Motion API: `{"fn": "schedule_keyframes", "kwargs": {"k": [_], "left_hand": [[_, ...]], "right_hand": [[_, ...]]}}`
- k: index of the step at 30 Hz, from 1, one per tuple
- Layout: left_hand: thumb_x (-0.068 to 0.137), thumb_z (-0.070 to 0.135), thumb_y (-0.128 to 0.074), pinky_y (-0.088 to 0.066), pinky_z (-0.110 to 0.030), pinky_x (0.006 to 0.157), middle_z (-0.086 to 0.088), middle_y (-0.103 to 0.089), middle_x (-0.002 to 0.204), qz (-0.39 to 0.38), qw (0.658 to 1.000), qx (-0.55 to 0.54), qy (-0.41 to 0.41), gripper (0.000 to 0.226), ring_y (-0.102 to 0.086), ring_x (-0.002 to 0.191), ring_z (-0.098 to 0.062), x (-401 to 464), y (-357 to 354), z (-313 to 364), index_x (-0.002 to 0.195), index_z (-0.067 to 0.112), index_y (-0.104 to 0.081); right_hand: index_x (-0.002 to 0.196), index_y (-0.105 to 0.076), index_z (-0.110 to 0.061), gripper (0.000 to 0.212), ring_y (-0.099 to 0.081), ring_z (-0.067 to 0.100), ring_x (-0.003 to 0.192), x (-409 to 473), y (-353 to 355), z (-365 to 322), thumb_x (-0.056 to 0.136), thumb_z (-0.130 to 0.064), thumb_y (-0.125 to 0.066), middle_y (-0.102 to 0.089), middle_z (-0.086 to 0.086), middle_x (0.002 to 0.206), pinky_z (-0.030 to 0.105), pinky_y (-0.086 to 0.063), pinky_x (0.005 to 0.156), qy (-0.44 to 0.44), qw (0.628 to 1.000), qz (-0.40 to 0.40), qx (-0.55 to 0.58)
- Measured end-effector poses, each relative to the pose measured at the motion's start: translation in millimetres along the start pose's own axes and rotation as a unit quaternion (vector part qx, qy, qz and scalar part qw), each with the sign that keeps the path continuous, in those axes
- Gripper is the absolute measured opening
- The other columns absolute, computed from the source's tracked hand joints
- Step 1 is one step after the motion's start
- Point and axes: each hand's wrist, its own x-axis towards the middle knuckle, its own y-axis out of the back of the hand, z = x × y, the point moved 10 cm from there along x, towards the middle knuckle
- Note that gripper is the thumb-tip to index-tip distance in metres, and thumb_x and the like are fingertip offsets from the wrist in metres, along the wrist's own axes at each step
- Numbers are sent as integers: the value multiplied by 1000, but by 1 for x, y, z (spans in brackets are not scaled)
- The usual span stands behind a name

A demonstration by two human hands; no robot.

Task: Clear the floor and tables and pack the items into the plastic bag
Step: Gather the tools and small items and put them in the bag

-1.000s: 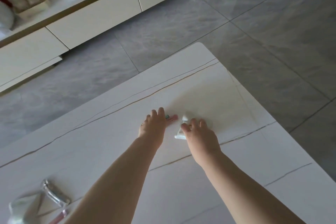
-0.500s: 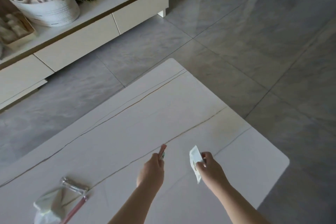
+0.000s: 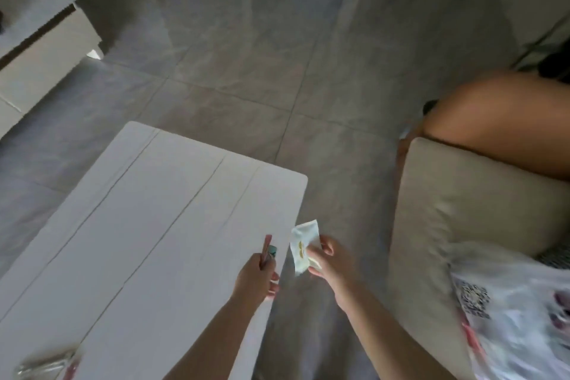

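Observation:
My left hand (image 3: 256,279) is closed around a thin pink wrapper (image 3: 267,245) with a small green bit, held over the right edge of the white table (image 3: 148,225). My right hand (image 3: 331,262) pinches a white packet (image 3: 303,245) with a yellow print, held over the floor gap between table and sofa. The translucent plastic bag (image 3: 518,311), with printed items showing through, lies on the beige sofa (image 3: 438,219) at the lower right, apart from both hands.
A crumpled clear wrapper (image 3: 46,364) lies at the table's near left corner. A white low cabinet (image 3: 40,49) stands at the far left. Another person's bare leg (image 3: 505,123) rests on the sofa at the right. Grey tiled floor (image 3: 262,71) stretches beyond.
Both hands lifted the pink wrapper and white packet off the table and drew back to its right edge. The view swung right, bringing the sofa and bag into sight.

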Motion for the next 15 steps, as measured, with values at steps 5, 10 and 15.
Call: {"fn": "schedule_keyframes", "kwargs": {"k": [5, 10, 15], "left_hand": [[99, 7, -47, -43, -21, 44, -9, -51, 66, -72, 997, -38, -9, 12, -47, 49, -17, -26, -111, 45, 86, 8, -47], [99, 9, -48, -50, -22, 46, -6, -59, 72, -142, 987, 34, -62, 9, -57, 49, -14, -66, -239, 80, 91, 10, -52], [99, 12, -50, -53, -28, 53, -6, -62, 79, -240, 964, 64, -94, 7, -61, 60, -20, -138, -359, 109, 95, 14, -55]], "right_hand": [[65, -58, -15, 16, -57, 23, 69, -28, 120, 17, 77, -6, -62, -58, 2, 64, 38, -46, 64, -10, 993, 102, 52], [82, -67, -10, 14, -59, 24, 76, -77, 234, 49, 77, 1, -59, -65, 11, 79, 35, -45, 67, 21, 951, 174, 253], [104, -58, 0, 16, -64, 27, 84, -121, 335, 107, 88, -1, -55, -67, 18, 96, 32, -53, 67, 8, 854, 273, 442]]}}
